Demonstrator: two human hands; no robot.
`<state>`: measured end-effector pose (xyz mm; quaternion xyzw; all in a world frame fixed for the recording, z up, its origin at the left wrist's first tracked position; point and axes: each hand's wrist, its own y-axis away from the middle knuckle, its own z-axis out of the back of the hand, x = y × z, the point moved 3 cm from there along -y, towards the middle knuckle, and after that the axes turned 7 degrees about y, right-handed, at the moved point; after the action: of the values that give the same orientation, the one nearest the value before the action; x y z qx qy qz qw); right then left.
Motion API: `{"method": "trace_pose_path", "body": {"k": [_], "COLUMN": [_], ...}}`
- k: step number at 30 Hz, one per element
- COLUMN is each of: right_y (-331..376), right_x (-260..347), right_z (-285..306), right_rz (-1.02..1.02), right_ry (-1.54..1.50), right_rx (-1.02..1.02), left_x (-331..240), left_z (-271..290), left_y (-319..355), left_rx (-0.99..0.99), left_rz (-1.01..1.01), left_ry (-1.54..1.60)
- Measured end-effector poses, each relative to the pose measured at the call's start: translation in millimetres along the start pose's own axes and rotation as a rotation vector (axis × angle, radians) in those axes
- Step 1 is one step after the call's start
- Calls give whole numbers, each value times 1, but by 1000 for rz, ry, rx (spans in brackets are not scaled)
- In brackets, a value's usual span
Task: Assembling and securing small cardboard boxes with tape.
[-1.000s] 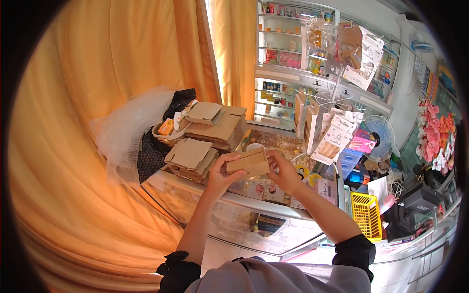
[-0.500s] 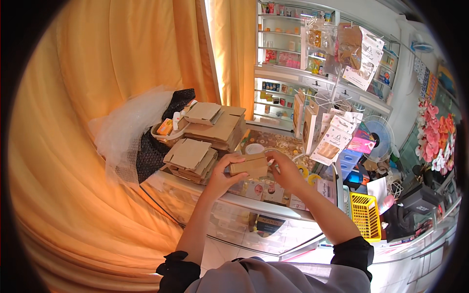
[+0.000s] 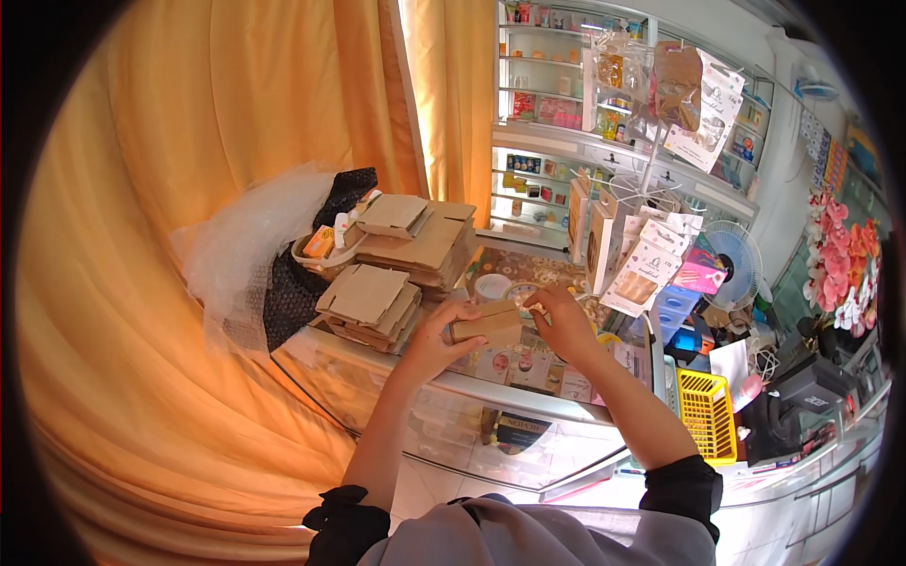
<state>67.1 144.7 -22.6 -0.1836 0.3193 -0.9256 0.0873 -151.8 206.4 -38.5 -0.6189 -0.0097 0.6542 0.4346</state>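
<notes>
A small brown cardboard box [image 3: 491,325] is held over the glass counter by my left hand [image 3: 436,341], thumb along its near side and fingers on the far side. At the box's right end is my right hand [image 3: 563,325], its fingers bent toward the thumb. Whether it touches the box, or pinches something small, is too fine to make out. Just beyond the box, round rolls that look like tape [image 3: 492,286] lie on the counter. Flattened cardboard boxes [image 3: 363,292] are stacked left of my left hand, with a taller cardboard stack [image 3: 415,247] behind them.
A basket [image 3: 326,253] with small items stands beside bubble wrap [image 3: 297,292] at the left, against an orange curtain [image 3: 208,123]. A display rack [image 3: 651,179] with hanging packets rises at the right. Beyond it are a fan [image 3: 736,266] and a yellow basket [image 3: 706,415].
My right hand has moved a little up and to the right, off the box's top edge. The box has shifted slightly right and down in my left hand.
</notes>
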Motion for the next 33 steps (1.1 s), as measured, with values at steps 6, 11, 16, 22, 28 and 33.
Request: {"method": "trace_pose_path", "body": {"k": [6, 11, 16, 22, 28, 33], "right_y": [-1, -6, -22, -36, -42, -47], "right_x": [6, 6, 3, -25, -34, -7], "right_z": [1, 4, -5, -34, -37, -7], "right_rz": [4, 46, 55, -38, -30, 77], "right_ry": [-9, 61, 201, 390, 364, 213], "right_rx": [-58, -66, -107, 13, -90, -315], "left_x": [-5, 5, 8, 6, 5, 6], "left_z": [1, 1, 2, 1, 1, 2], "left_y": [2, 1, 0, -2, 1, 2], "left_rx": [-5, -26, -19, -8, -8, -3], "left_rz": [-24, 47, -42, -51, -10, -1], "left_ry": [-49, 57, 3, -30, 35, 17]}}
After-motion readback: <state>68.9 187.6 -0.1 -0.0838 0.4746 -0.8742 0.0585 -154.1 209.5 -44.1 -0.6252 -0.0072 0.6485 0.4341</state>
